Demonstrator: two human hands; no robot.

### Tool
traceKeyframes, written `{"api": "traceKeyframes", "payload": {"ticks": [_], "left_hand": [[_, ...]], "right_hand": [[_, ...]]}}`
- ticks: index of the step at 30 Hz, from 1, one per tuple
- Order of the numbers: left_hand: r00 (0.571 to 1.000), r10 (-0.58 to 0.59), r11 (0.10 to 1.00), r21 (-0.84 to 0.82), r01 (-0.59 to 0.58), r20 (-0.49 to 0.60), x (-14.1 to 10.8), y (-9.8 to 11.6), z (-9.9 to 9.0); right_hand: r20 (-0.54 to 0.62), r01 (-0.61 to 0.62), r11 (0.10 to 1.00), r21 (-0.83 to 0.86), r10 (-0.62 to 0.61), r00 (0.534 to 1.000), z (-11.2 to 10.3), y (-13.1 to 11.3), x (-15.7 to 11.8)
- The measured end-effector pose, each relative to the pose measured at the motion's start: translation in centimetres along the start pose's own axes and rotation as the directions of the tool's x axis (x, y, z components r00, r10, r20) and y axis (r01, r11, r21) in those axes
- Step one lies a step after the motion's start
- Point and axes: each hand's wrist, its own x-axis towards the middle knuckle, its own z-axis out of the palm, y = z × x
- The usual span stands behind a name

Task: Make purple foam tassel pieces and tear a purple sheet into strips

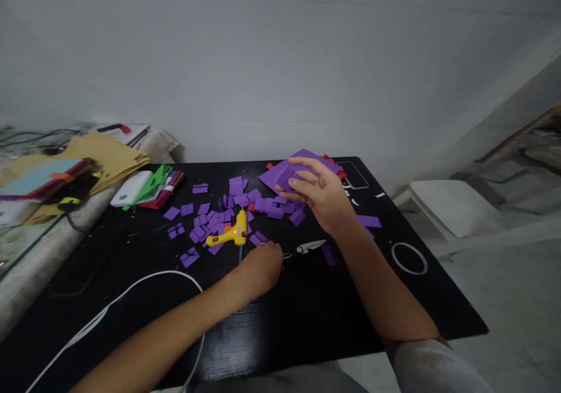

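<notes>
While the right hand (322, 197) is raised over the far side of the black table (258, 340), its thumb and fingers pinch a small folded purple piece (286, 175), holding it just above the tabletop items. Behind that piece lies a large purple sheet (303, 155), with red scraps (340, 169) showing at its edge.

The left hand (265, 267) rests low at the near side of the spread, its fingers curled beside the handle end of the scissors (310, 246). Whether those fingers actually grip the handle, I cannot tell; the blades point right, towards the right forearm.

Left of the 2 hands, many purple cut pieces (213, 222) lie scattered, some flat and some folded. A yellow glue gun (239, 229) lies among them, its nozzle pointing away from the person and a glue stick (240, 255) protruding from its rear. 1 purple strip (370, 221) lies to the right of the right wrist, and a white ring (409, 258) sits farther right, well apart from the purple pieces.

At the table's far left, green sheets (153, 183) overlap a white object (130, 189). A white cable (144, 277) curves across the near left.
</notes>
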Motion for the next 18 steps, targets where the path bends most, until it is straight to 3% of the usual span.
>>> {"api": "traceKeyframes", "payload": {"ticks": [12,18], "left_hand": [[0.983,0.168,0.967,0.208,-0.15,-0.071,-0.8,0.4,1.7],[0.958,0.285,0.915,0.307,-0.263,-0.03,-1.9,0.9,1.5]], "right_hand": [[0.046,0.075,0.988,-0.136,-0.069,0.997,0.1,0.9,0.0],[0.019,0.064,0.991,-0.117,-0.062,0.998,0.5,0.8,-0.1]]}}
